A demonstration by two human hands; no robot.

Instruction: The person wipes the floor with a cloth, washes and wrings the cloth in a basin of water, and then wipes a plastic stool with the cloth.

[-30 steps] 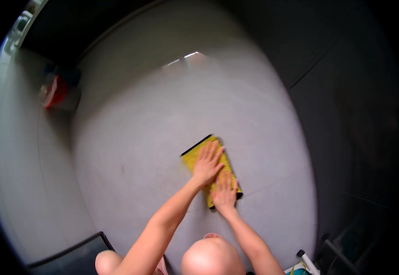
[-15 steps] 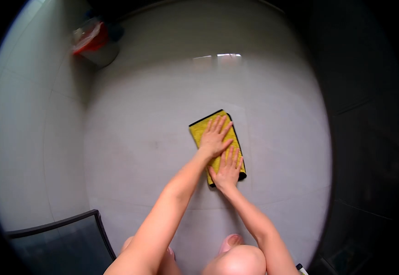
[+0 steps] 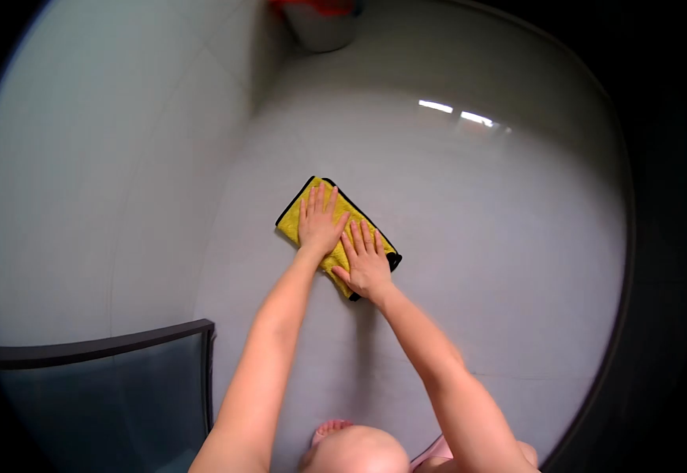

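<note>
A folded yellow cloth [image 3: 290, 221] with black edging lies flat on the pale tiled floor [image 3: 485, 260]. My left hand [image 3: 321, 225] presses on its far left part, palm down with fingers spread. Lower and to the right, my right hand [image 3: 365, 264] also lies flat on the cloth, fingers stretched out, the heel of the hand by its near edge. Neither hand grips the cloth; both rest on top and hide its middle.
A dark-framed panel [image 3: 107, 347] stands at the lower left, beside a pale wall [image 3: 130, 158]. A bin [image 3: 320, 27] with a red liner is at the top, by the wall. Dark surfaces border the floor on the right. My knee [image 3: 359, 453] shows at the bottom.
Both hands and the cloth have shifted left over the floor, and the cloth is turned counter-clockwise. The view has turned too, so the bin sits higher and further right.
</note>
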